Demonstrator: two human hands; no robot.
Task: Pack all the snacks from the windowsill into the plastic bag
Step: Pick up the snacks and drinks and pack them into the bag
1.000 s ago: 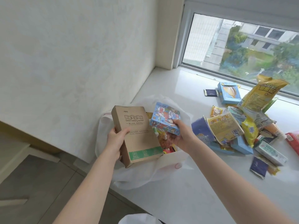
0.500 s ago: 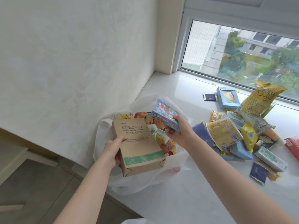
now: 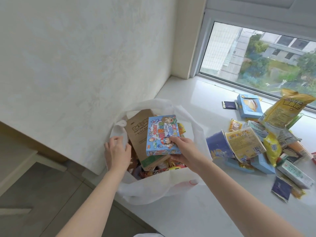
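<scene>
The windowsill (image 3: 196, 211) runs from the near edge to the window (image 3: 256, 53) at the far right. At its left end, against the wall (image 3: 77, 65), sits the white plastic bag (image 3: 153, 187), mouth open and already part-filled with snacks. A brown box (image 3: 136, 134) stands tilted inside it, leaning toward the far left. To the right of the bag, well apart from both hands, lies the snack pile (image 3: 259, 142): a yellow bag (image 3: 283, 110) at the far side, a blue box (image 3: 249, 106) beside it, a cup (image 3: 242, 144) on its side, and small packets nearer.

The right hand (image 3: 184, 151) grips a blue carton (image 3: 162, 135) by its near right corner, thumb on top and fingers beneath, holding it flat over the bag's mouth and just above the brown box. The left hand (image 3: 118, 151) pinches the bag's left rim, fingers curled over the plastic, just left of the brown box.
</scene>
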